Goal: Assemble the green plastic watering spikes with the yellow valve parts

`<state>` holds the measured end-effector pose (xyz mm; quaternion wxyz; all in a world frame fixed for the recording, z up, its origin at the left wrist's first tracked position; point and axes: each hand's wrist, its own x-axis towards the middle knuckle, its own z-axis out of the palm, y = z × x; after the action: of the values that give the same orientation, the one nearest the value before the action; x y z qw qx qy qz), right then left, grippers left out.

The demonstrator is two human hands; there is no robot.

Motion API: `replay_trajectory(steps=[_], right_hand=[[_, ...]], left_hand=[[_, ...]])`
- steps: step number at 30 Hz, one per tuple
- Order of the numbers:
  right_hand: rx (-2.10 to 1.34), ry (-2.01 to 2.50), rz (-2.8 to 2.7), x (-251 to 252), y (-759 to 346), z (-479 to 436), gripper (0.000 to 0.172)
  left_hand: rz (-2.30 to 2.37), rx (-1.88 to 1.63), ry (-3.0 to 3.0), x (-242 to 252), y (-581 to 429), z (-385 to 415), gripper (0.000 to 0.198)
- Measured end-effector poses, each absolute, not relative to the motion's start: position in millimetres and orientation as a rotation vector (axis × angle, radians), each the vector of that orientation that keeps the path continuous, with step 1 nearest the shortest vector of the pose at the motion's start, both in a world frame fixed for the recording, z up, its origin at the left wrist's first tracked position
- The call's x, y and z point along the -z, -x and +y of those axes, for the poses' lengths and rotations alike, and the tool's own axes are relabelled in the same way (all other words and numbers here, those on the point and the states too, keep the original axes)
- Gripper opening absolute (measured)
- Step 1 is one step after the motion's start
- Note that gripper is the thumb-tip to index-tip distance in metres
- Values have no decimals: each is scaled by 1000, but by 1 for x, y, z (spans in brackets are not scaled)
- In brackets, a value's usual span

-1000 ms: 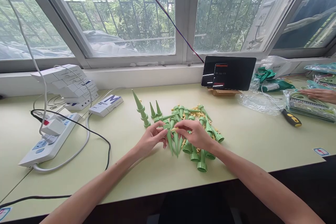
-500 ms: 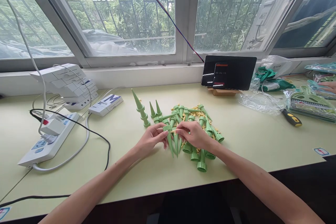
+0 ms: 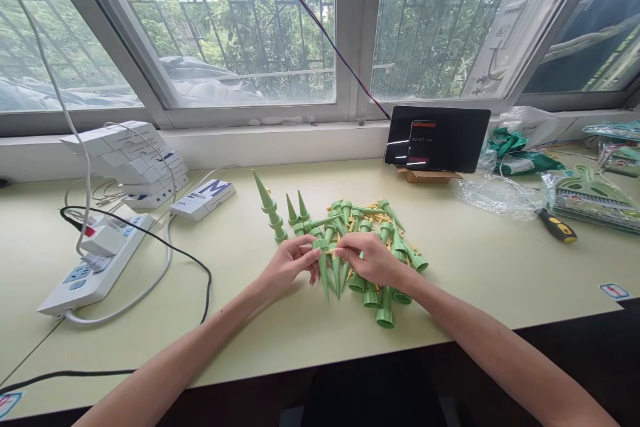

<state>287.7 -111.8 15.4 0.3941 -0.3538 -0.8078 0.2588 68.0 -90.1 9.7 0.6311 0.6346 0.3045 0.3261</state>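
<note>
Mid-frame: my left hand (image 3: 291, 261) grips spike (image 3: 323, 271), right hand (image 3: 371, 257) pinches peg (image 3: 331, 251) at its side; likely fitting, next wants aligned push.

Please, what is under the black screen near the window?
Brown cardboard shows under the black screen. Any part behind the screen is covered, so its full shape cannot be seen.

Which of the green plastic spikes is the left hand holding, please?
The tapered green plastic spike pinched by the left hand, beside a small yellow plastic piece in the right hand; the other visible spikes are in neither hand.
</note>
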Motion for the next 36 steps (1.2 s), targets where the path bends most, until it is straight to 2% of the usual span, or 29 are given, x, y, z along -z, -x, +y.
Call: replay_trajectory(steps=[6,14,28,36], right_hand=[[-638,886,-2059,-13,-288,-111,25],[-645,920,-2120,-9,-290,-110,34],[-604,890,-2097,-13,-288,-111,25],[-637,932,-2148,-8,-289,-109,31]], left_hand=[[689,-758,-1481,-10,-68,-91,27],[692,-773,-1566,-12,-70,-93,27],[684,-782,-1562,-11,-70,-93,27],[677,-789,-1630,-9,-69,-92,26]])
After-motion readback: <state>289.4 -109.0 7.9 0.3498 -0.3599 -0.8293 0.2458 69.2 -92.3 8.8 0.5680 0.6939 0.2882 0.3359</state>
